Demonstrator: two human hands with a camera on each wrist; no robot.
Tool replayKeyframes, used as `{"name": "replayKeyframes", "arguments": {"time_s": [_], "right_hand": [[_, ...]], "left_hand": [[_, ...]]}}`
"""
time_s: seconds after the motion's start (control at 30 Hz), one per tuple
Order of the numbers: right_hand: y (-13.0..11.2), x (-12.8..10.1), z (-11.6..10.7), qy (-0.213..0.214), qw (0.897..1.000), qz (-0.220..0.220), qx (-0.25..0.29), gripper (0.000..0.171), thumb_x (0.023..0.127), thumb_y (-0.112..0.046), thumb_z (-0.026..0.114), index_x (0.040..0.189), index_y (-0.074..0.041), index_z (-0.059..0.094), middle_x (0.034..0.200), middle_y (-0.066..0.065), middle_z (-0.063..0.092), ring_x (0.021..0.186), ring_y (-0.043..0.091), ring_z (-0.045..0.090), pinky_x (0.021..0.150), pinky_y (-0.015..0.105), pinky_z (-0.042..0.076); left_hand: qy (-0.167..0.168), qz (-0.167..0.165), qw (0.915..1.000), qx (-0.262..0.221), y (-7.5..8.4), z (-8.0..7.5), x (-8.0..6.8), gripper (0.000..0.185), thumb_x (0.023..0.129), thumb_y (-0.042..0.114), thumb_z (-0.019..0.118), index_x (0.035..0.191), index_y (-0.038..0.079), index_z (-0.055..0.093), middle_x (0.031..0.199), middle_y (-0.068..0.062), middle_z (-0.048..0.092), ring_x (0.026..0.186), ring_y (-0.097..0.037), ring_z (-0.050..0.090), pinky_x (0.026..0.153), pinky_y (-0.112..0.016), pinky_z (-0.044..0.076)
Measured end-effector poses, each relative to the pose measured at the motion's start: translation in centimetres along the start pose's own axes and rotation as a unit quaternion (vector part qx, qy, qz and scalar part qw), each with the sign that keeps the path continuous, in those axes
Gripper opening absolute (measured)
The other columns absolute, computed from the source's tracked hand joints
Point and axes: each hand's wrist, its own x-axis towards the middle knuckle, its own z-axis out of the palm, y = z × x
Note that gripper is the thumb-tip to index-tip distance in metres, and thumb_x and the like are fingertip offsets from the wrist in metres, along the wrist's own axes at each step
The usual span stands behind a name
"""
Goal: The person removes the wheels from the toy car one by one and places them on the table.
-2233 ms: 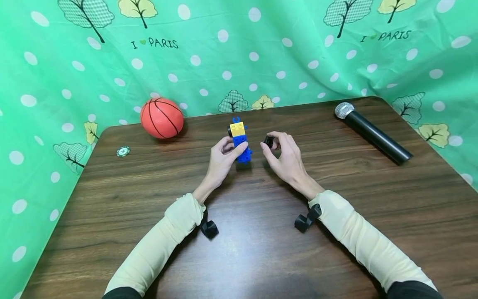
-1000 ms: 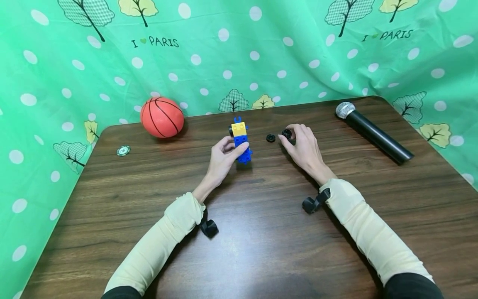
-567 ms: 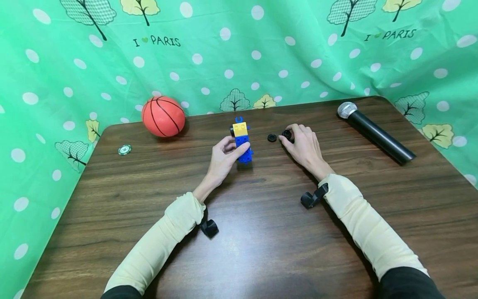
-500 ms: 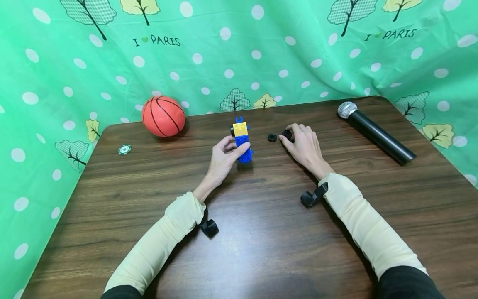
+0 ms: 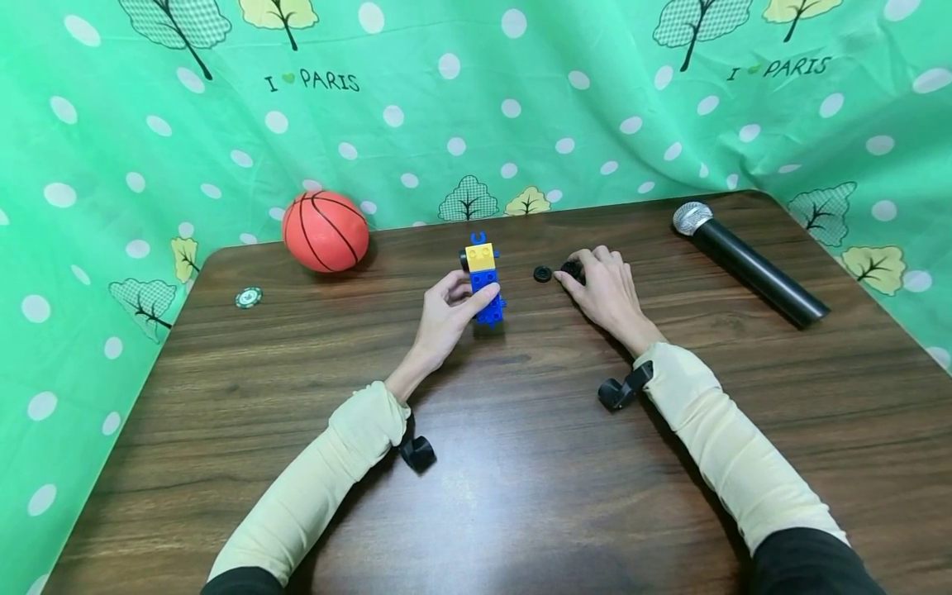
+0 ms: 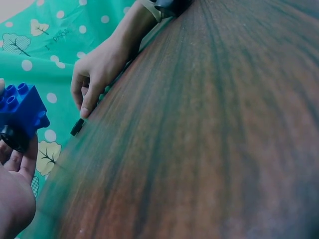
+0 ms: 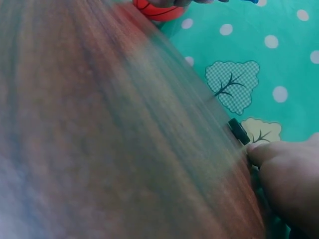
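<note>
Evidently steadying it for work, the left hand (image 5: 446, 312) grips the block toy (image 5: 482, 277) upright while the right hand (image 5: 606, 289) pinches a small black wheel (image 5: 571, 268) on the table (image 5: 521, 463).

A dark brown wooden table (image 5: 521, 496) with rounded corners carries an orange basketball (image 5: 325, 232) at its far left, a small round green token (image 5: 245, 297) beside it, two little black plastic wheels (image 5: 542, 273) mid-table — and a long black microphone (image 5: 747, 263) at the far right.

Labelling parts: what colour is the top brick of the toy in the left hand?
Yellow, above blue bricks; the top brick shows best in the head view.
</note>
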Motion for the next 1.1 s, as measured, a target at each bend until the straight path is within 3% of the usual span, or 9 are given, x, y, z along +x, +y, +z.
{"name": "replayKeyframes", "arguments": {"time_s": [0.07,0.27,0.5,0.67,0.8,0.93,1.1], "right_hand": [[0.0,0.0,0.0,-0.002,1.000,0.001,0.002,0.039,0.091,-0.036,0.065,0.113,-0.004,0.062,0.096,0.014,0.053,0.088,0.035,0.044,0.072,0.046,0.035],[0.0,-0.1,0.0,-0.006,1.000,0.001,0.002,0.040,0.091,-0.037,0.064,0.115,-0.005,0.062,0.096,0.014,0.052,0.087,0.034,0.043,0.072,0.046,0.034],[0.1,-0.2,-0.1,-0.013,1.000,0.002,0.005,0.040,0.092,-0.036,0.063,0.116,-0.004,0.061,0.098,0.015,0.052,0.089,0.035,0.043,0.073,0.047,0.034],[0.1,-0.3,-0.4,-0.006,0.999,0.009,0.040,0.042,0.093,-0.036,0.060,0.121,-0.003,0.059,0.101,0.015,0.052,0.092,0.035,0.042,0.077,0.048,0.035],[-0.6,-0.6,-0.8,0.025,0.995,-0.005,0.093,0.041,0.095,-0.037,0.056,0.120,-0.004,0.059,0.097,0.012,0.053,0.089,0.030,0.044,0.077,0.044,0.036],[-2.2,-1.1,-1.2,0.040,0.976,-0.053,0.208,0.037,0.098,-0.033,0.053,0.119,-0.004,0.061,0.094,0.008,0.058,0.084,0.024,0.051,0.072,0.037,0.040],[-4.1,-2.4,-1.9,-0.019,0.939,-0.066,0.336,0.033,0.103,-0.027,0.043,0.124,-0.008,0.060,0.097,0.007,0.063,0.085,0.024,0.057,0.071,0.032,0.047]], "left_hand": [[0.003,0.003,1.0000,0.002,-0.8,-0.1,0.3,0.038,0.085,0.030,0.072,0.112,0.005,0.062,0.086,-0.007,0.067,0.065,-0.012,0.058,0.058,-0.028,0.041],[0.002,0.001,1.0000,0.005,-0.8,-0.1,0.2,0.038,0.085,0.030,0.072,0.112,0.006,0.062,0.084,-0.006,0.066,0.063,-0.012,0.054,0.054,-0.028,0.037],[0.001,-0.004,1.0000,0.007,-0.7,-0.1,0.2,0.040,0.085,0.033,0.072,0.112,0.006,0.061,0.087,-0.007,0.067,0.066,-0.012,0.058,0.060,-0.030,0.041],[-0.006,-0.005,0.9999,0.010,-0.8,-0.1,0.2,0.042,0.084,0.035,0.072,0.112,0.006,0.061,0.089,-0.008,0.068,0.069,-0.013,0.060,0.060,-0.026,0.043],[-0.040,-0.012,0.9989,0.019,-0.8,-0.2,0.2,0.039,0.086,0.032,0.070,0.114,0.006,0.060,0.095,-0.009,0.069,0.082,-0.018,0.065,0.073,-0.028,0.050],[-0.102,-0.029,0.9924,0.061,-0.6,-0.1,0.1,0.036,0.089,0.030,0.066,0.117,0.008,0.058,0.103,-0.008,0.067,0.093,-0.021,0.062,0.082,-0.034,0.051],[-0.177,-0.043,0.9747,0.129,-0.3,0.1,-0.2,0.042,0.090,0.033,0.065,0.124,0.011,0.057,0.111,-0.006,0.062,0.097,-0.021,0.057,0.081,-0.034,0.051]]}}
